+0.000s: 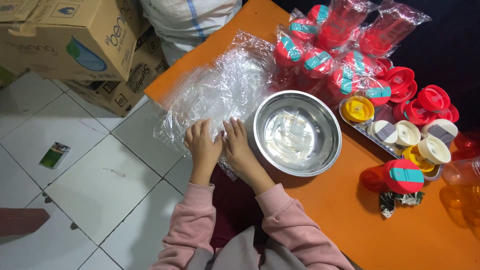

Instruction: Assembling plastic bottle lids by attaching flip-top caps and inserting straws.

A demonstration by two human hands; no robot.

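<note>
both hands (220, 142) rest flat, fingers together, on clear plastic bags (215, 90).

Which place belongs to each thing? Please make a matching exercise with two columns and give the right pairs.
Things:
1. steel bowl
2. clear plastic bags
3. yellow lid
4. cardboard boxes

Places:
A. in the metal tray
B. on the tiled floor
C. under both hands, left hand and right hand
D. on the orange table, right of the hands

Pairs: 1-D, 2-C, 3-A, 4-B
</note>
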